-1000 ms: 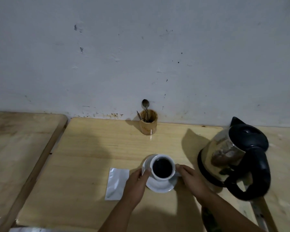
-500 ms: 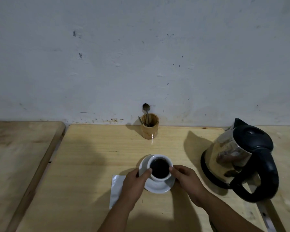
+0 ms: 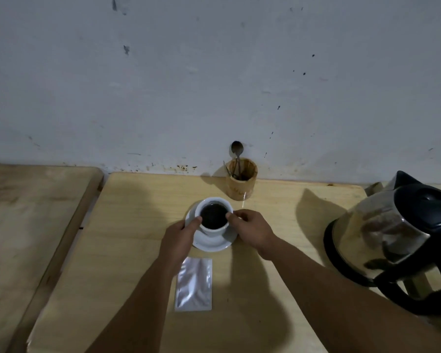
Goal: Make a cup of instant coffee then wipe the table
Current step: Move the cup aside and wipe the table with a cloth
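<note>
A white cup (image 3: 213, 230) full of dark coffee stands on a white saucer (image 3: 210, 244) in the middle of the wooden table (image 3: 127, 225). My left hand (image 3: 180, 236) grips the saucer's left rim, thumb against the cup. My right hand (image 3: 252, 231) holds the right side, fingertips on the cup's rim. A silver empty sachet (image 3: 194, 285) lies flat on the table just below the saucer, between my forearms.
A steel and black electric kettle (image 3: 397, 243) stands at the right. A wooden holder (image 3: 241, 183) with a spoon (image 3: 237, 150) sits against the wall behind the cup. A second wooden table (image 3: 23, 212) adjoins on the left.
Both hands have pushed the cup and saucer away from me, toward the wall. The sachet now lies uncovered nearer me than the saucer.
</note>
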